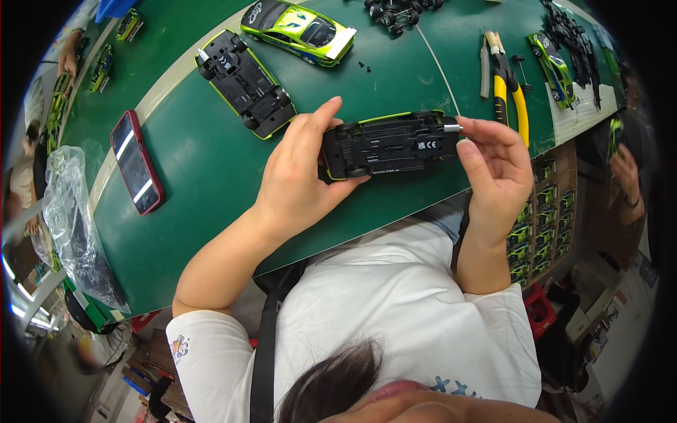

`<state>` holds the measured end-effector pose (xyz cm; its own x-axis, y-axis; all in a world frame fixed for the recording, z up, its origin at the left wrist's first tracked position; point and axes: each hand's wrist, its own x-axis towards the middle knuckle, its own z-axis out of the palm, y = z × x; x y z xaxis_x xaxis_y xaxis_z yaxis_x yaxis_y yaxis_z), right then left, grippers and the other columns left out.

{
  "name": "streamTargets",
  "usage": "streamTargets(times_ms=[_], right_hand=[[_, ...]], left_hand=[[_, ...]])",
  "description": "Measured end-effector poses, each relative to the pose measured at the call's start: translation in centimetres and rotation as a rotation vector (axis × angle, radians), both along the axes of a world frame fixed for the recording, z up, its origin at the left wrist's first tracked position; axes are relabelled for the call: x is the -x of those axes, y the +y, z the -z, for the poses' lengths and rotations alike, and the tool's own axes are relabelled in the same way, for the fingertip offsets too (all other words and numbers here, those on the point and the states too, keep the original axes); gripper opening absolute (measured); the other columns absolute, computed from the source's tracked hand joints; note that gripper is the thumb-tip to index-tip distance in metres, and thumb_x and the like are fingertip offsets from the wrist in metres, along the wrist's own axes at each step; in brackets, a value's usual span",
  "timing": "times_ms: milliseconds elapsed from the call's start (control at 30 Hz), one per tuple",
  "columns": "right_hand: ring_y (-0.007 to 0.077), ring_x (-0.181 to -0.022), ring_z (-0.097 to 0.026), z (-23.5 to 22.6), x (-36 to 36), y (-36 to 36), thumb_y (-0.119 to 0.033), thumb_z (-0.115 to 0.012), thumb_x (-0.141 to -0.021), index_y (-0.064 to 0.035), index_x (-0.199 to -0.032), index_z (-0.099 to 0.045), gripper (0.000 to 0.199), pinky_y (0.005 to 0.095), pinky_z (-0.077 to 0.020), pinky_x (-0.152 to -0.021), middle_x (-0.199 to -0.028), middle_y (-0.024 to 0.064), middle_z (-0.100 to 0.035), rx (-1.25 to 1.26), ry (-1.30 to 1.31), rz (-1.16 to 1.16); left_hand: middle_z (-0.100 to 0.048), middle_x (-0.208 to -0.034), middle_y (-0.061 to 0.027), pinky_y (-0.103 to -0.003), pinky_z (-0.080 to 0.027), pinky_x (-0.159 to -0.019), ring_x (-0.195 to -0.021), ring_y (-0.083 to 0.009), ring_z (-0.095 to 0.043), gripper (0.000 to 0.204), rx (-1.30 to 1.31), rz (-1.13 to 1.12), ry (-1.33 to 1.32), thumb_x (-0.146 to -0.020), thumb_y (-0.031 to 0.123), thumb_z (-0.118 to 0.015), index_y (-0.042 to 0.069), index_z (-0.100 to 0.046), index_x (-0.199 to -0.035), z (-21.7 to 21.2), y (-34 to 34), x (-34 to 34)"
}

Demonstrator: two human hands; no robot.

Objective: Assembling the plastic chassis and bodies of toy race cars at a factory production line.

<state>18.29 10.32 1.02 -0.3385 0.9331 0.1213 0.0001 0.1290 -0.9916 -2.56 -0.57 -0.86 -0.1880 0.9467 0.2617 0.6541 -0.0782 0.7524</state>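
Note:
My left hand grips a toy car turned upside down, its black underside facing up and a lime-green body edge showing along the top. It is held just above the green table. My right hand is at the car's right end, with thumb and fingertips pinching a small silver piece that sticks out of the chassis. Both forearms come up from my white shirt below.
A second upturned car and an upright lime-green car lie further back. A red phone lies left, with a clear plastic bag beside it. Yellow-handled pliers, another green car and black parts lie right. Other people work on both sides.

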Motion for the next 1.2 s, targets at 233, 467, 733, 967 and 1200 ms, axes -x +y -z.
streamTargets(times_ms=[233,467,733,967,1200], right_hand=[[0.0138,-0.085,-0.064,0.3,1.3,1.4,0.01,-0.071,-0.077,0.0021,-0.108,-0.057,0.035,0.023,-0.0531,-0.078,-0.094,0.0107,-0.066,0.208,0.191,-0.014],[0.014,-0.087,-0.064,0.1,0.4,3.5,0.006,-0.066,-0.085,0.0025,-0.109,-0.058,0.025,0.0254,-0.0519,-0.082,-0.094,0.009,-0.065,0.288,0.453,0.016],[0.0077,-0.079,-0.06,2.0,-1.4,4.5,0.001,-0.068,-0.086,0.0011,-0.104,-0.06,0.02,0.0191,-0.0491,-0.068,-0.094,0.0053,-0.063,0.011,0.158,0.379],[0.0087,-0.082,-0.06,3.1,-1.6,3.3,0.001,-0.069,-0.086,0.0017,-0.102,-0.06,0.019,0.0213,-0.0508,-0.074,-0.093,0.0049,-0.062,-0.105,-0.066,0.287],[0.013,-0.086,-0.061,2.3,-1.5,2.6,0.0,-0.073,-0.081,-0.0012,-0.097,-0.064,0.018,0.0236,-0.0515,-0.073,-0.103,0.0091,-0.063,-0.44,-0.317,0.334]], left_hand=[[-0.058,-0.101,-0.0134,-0.034,-0.052,-0.068,-0.086,-0.0277,-0.059,0.09,0.011,0.002,-0.012,-0.059,0.006,-0.086,0.001,-0.041,-0.137,0.2,-0.2,0.2],[-0.058,-0.103,-0.0133,-0.034,-0.052,-0.068,-0.088,-0.0278,-0.059,0.092,0.025,-0.046,-0.123,-0.057,0.007,-0.087,0.0,-0.041,-0.137,0.3,-0.4,0.0],[-0.061,-0.107,-0.0095,-0.03,-0.049,-0.068,-0.093,-0.0221,-0.061,0.088,-0.003,0.026,-0.03,-0.057,0.017,-0.09,0.004,-0.048,-0.133,0.1,-0.1,0.4],[-0.061,-0.109,-0.011,-0.03,-0.049,-0.068,-0.093,-0.0234,-0.061,0.078,-0.022,0.041,-0.01,-0.058,0.017,-0.089,0.003,-0.054,-0.126,0.1,0.1,0.4],[-0.061,-0.111,-0.0121,-0.032,-0.049,-0.072,-0.096,-0.0256,-0.06,0.068,-0.002,0.01,-0.033,-0.057,0.013,-0.088,0.003,-0.058,-0.117,0.0,0.0,0.3]])
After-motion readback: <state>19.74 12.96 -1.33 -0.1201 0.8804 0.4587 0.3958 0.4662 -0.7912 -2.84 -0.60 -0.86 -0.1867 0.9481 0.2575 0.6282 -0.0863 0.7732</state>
